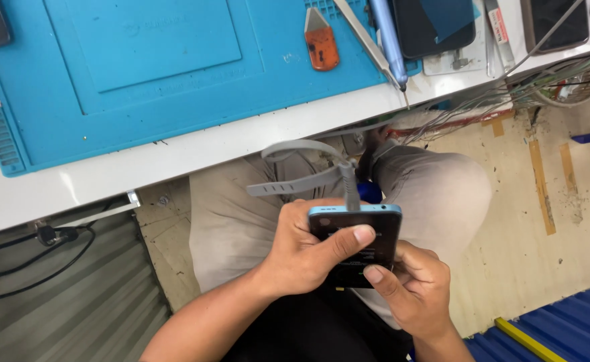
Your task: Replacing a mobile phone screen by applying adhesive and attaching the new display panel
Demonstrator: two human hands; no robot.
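Both hands hold one smartphone (358, 245), a dark-screened handset with a light blue frame, over the person's lap, clear of the table's (254, 137) near edge. The left hand (308, 251) grasps the phone from its left side, fingers wrapped behind the body and thumb laid across the screen. The right hand (412, 288) supports the lower right part of the phone, thumb resting on the lower screen; both hands are closed on the device.

A grey cable (350, 184) is plugged into the phone's top edge and rises toward the table's underside. A grey strap (295, 181) loops just beside this cable, above the person's grey trousers.

On the table, a blue work mat (140, 74) covers most of the surface up to the near edge. An orange and grey pry tool (322, 41) lies on the mat toward its right side. Tweezers (368, 43) and a blue-handled tool (390, 43) lie at the mat's right edge, their tips pointing at the table's near edge. A dark phone (436, 27) lies just beyond them. Loose wires (543, 77) bunch at the table's right corner.
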